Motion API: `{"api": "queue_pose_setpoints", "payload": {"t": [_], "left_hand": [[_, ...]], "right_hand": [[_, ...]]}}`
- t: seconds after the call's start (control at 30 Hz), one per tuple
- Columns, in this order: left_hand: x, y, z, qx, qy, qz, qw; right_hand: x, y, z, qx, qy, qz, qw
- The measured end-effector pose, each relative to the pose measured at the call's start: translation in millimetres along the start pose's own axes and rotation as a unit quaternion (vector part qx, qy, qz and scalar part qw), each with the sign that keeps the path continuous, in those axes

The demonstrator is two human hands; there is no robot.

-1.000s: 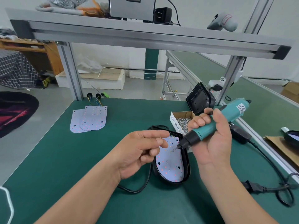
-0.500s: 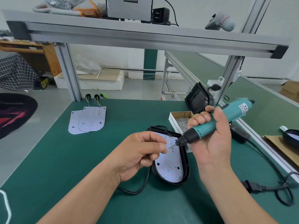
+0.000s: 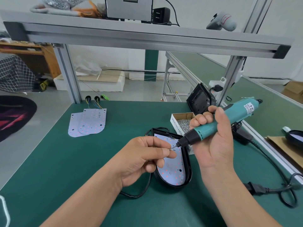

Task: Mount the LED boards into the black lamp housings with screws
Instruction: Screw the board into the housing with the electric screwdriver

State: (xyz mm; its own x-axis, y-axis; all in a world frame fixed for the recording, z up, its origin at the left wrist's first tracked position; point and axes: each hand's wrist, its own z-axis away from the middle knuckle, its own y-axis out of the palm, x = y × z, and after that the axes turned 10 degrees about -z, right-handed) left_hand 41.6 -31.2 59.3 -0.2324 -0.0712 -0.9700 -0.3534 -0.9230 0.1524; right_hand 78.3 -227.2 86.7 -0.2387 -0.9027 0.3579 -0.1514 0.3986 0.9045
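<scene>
Brings small silver screw [image 3: 169,149], pinched in left hand [image 3: 141,159], onto teal electric screwdriver [image 3: 218,125] bit, apart a second ago. Clenches right hand [image 3: 213,145] round the tool above white LED board [image 3: 172,174] inside black lamp housing [image 3: 173,187].

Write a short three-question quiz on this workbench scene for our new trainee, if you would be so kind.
1. True or false: the right hand grips the teal screwdriver while the left hand pinches a screw at its bit.
2. Where are the spare screws kept? A) in a cardboard box beside the black housing; B) in a glass jar; C) in a plastic bag.
3. Fill in: ___ loose LED boards lie overlapping on the green mat, far left.
Key: 1 true; 2 A; 3 two.
</scene>
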Motion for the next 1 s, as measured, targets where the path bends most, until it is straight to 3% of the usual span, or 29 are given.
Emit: {"api": "queue_pose_setpoints", "payload": {"t": [0.37, 1.0], "left_hand": [[5.1, 1.4, -2.3, -0.036, 0.024, -0.06, 0.997], [-1.3, -1.0, -2.4, -0.067, 0.01, -0.056, 0.996]], "right_hand": [[-5.0, -3.9, 1.6, 0.026, -0.012, 0.04, 0.999], [-7.9, -14.9, -6.3, -0.035, -0.016, 0.0, 0.999]]}}
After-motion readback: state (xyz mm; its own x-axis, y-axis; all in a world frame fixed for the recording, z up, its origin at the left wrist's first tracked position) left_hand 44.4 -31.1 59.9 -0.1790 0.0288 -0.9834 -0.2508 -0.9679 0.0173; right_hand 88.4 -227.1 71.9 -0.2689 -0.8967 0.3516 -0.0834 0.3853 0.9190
